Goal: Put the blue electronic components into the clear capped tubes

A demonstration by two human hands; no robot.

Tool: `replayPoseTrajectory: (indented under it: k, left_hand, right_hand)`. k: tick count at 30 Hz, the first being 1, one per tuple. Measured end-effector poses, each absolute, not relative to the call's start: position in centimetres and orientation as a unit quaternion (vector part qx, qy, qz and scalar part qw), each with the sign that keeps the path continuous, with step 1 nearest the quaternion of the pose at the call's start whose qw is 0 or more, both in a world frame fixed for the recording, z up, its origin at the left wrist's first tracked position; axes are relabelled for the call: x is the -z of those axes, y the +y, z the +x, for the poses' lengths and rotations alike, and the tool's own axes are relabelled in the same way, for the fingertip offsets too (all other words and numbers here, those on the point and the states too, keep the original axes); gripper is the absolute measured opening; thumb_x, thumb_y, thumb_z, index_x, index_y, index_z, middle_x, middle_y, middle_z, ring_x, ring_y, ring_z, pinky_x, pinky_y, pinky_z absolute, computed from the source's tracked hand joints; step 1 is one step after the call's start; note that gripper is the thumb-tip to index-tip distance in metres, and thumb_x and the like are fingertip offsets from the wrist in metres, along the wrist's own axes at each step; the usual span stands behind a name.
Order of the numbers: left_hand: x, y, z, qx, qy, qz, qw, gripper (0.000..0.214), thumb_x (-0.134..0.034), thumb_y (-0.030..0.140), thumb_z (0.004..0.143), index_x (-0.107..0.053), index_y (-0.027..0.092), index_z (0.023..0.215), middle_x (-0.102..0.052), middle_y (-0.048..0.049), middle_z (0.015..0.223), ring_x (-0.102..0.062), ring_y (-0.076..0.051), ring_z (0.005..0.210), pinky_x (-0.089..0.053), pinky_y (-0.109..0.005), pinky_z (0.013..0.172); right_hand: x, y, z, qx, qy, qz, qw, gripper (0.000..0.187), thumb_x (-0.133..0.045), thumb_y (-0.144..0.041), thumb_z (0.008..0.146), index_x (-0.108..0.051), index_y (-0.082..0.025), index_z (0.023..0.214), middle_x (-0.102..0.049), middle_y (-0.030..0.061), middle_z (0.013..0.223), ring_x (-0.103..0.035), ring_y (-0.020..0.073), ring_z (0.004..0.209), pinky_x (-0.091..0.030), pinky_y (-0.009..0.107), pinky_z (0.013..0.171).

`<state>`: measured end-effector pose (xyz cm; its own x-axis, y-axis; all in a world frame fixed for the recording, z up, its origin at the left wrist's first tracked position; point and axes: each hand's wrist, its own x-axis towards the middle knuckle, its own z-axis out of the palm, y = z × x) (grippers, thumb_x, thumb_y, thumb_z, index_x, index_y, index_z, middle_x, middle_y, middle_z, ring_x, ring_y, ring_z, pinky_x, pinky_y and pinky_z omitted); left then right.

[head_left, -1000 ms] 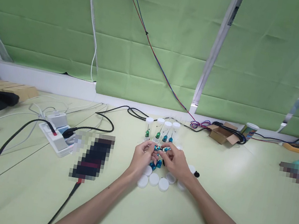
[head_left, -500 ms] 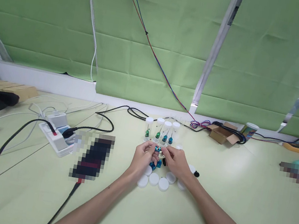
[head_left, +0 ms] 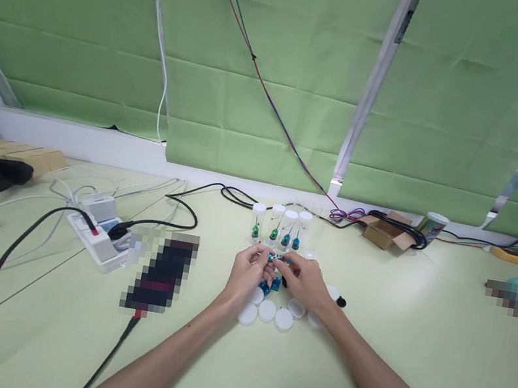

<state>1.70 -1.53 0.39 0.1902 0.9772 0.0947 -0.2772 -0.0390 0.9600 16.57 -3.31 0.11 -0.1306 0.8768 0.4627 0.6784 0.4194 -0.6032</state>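
My left hand (head_left: 250,271) is closed in a pinch round a small blue part (head_left: 272,258) with a pale bit on it. From the other side my right hand (head_left: 303,277) closes its fingertips at the right end of this part. Its exact kind is too small to make out. More blue pieces (head_left: 265,288) lie under the hands, partly hidden, beside a small black piece (head_left: 284,282). Behind the hands stand several clear tubes with white caps (head_left: 290,215), holding green pieces (head_left: 255,230) and blue pieces with thin stems. Loose white caps (head_left: 267,311) are spread in front.
A black piece (head_left: 341,302) lies right of the hands. At the back are an open cardboard box (head_left: 382,231), a canister (head_left: 432,228) and black cables (head_left: 238,200). On the left lie a power strip (head_left: 105,241) with plugs and a blurred dark device (head_left: 160,277) on a cable.
The right fingertips have shifted slightly left, nearer to the left fingers, and now cover more of the blue part. My left hand has stayed in place.
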Motion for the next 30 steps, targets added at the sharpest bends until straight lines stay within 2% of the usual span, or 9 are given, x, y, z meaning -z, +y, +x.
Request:
replayPoseTrajectory:
  k: [4, 7, 17, 26, 28, 30]
  left_hand:
    - [-0.46, -1.55, 1.72, -0.53, 0.354, 0.485, 0.599, 0.03, -0.066, 0.044, 0.074, -0.059, 0.014, 0.079, -0.056, -0.0004, 0.054, -0.054, -0.012, 0.044, -0.045, -0.023, 0.043]
    - [-0.46, -1.57, 1.71, -0.526, 0.356, 0.484, 0.601, 0.03, -0.066, 0.044, 0.075, -0.059, 0.015, 0.078, -0.056, 0.0001, 0.053, -0.054, -0.011, 0.043, -0.045, -0.022, 0.043]
    - [-0.52, -1.65, 1.72, -0.521, 0.362, 0.493, 0.595, 0.03, -0.065, 0.043, 0.075, -0.059, 0.014, 0.079, -0.056, -0.0005, 0.055, -0.053, -0.011, 0.044, -0.045, -0.023, 0.042]
    - [-0.62, -1.68, 1.73, -0.525, 0.358, 0.491, 0.596, 0.031, -0.067, 0.043, 0.073, -0.06, 0.013, 0.078, -0.056, -0.0014, 0.059, -0.056, -0.012, 0.047, -0.046, -0.022, 0.041]
    - [-0.57, -1.63, 1.73, -0.528, 0.36, 0.486, 0.596, 0.032, -0.068, 0.044, 0.072, -0.06, 0.013, 0.078, -0.056, -0.0015, 0.059, -0.056, -0.012, 0.046, -0.046, -0.023, 0.041]
    - [-0.51, -1.57, 1.72, -0.531, 0.36, 0.482, 0.596, 0.034, -0.069, 0.045, 0.071, -0.06, 0.014, 0.078, -0.057, -0.0015, 0.059, -0.055, -0.012, 0.046, -0.046, -0.023, 0.041]
  right_hand:
    - [-0.4, -3.64, 16.43, -0.155, -0.732, -0.519, 0.413, 0.024, -0.055, -0.043, 0.086, -0.059, -0.021, 0.097, -0.052, -0.0068, 0.049, -0.047, 0.0122, 0.045, -0.036, 0.024, 0.052]
    - [-0.43, -3.76, 16.34, -0.162, -0.736, -0.508, 0.417, 0.025, -0.056, -0.042, 0.085, -0.057, -0.021, 0.099, -0.054, -0.0067, 0.05, -0.047, 0.012, 0.045, -0.036, 0.024, 0.051]
    - [-0.06, -3.39, 16.54, -0.131, -0.751, -0.501, 0.41, 0.022, -0.05, -0.039, 0.09, -0.061, -0.02, 0.084, -0.052, -0.005, 0.051, -0.044, 0.011, 0.047, -0.033, 0.024, 0.052]
    - [-0.13, -3.23, 16.55, -0.107, -0.741, -0.529, 0.4, 0.049, -0.041, -0.047, 0.094, -0.043, -0.019, 0.053, -0.041, -0.0038, 0.046, -0.034, 0.0109, 0.046, -0.028, 0.025, 0.049]
    - [-0.09, -3.16, 16.62, -0.104, -0.736, -0.533, 0.405, 0.049, -0.042, -0.049, 0.093, -0.046, -0.019, 0.054, -0.041, -0.0037, 0.046, -0.035, 0.011, 0.046, -0.029, 0.025, 0.049]
    - [-0.08, -3.18, 16.64, -0.11, -0.732, -0.531, 0.412, 0.042, -0.044, -0.049, 0.092, -0.056, -0.02, 0.063, -0.045, -0.0036, 0.048, -0.039, 0.0115, 0.046, -0.031, 0.024, 0.049]
